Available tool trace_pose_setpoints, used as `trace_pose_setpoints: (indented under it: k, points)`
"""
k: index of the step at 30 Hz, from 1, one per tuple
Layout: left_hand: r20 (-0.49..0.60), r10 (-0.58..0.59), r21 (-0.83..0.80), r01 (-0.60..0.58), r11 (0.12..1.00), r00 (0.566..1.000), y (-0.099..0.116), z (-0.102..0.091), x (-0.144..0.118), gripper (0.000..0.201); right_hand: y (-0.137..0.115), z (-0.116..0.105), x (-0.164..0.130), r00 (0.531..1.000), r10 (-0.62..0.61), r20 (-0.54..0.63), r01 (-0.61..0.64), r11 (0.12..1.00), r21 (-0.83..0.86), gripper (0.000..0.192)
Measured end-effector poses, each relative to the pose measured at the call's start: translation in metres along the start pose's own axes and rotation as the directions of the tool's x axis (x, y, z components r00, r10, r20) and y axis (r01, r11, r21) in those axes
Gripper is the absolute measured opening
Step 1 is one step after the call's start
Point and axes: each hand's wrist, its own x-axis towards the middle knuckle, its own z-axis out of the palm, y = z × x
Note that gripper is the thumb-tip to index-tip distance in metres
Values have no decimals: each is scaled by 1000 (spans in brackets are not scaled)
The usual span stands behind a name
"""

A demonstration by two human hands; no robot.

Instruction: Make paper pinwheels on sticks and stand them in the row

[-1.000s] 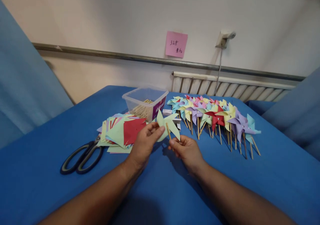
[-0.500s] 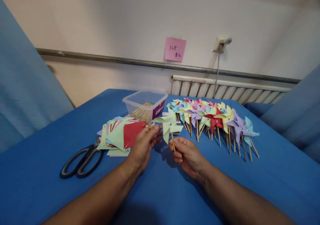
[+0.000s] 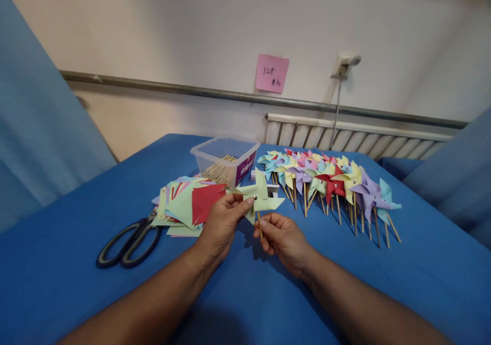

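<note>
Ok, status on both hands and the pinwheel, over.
Left hand pinching the pinwheel near its pin. Right hand holding its stick. Paper pile beside left hand; nothing seen blocking.

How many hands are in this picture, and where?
2: the left hand, holding the pale green pinwheel near its centre, and the right hand, pinching its wooden stick below. No other hands show.

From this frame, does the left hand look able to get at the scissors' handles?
Probably yes: the handles lie uncovered on the blue cloth. The left hand is pinching the pale green pinwheel, though, so it would likely have to let go first; the right hand holds the stick.
</note>
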Motion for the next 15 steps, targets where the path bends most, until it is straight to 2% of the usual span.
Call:
trace_pose_setpoints:
  k: [10,11,13,15]
  points:
    - [72,-25,2,25,1000,997,1,1,-5,21,2,2,0,991,24,129,-23,1000,-9,32]
    - [70,-29,-4,29,1000,997,2,0,-4,21,2,0,1,996,6,90,-6,1000,0,31]
    - [52,-34,-19,35,999,998,2,-1,-3,20,1,-6,5,996,-56,-74,58,998,31,28]
    - [41,-46,-24,47,999,998,2,-1,-2,19,-2,-14,8,963,-127,-239,139,990,32,27]
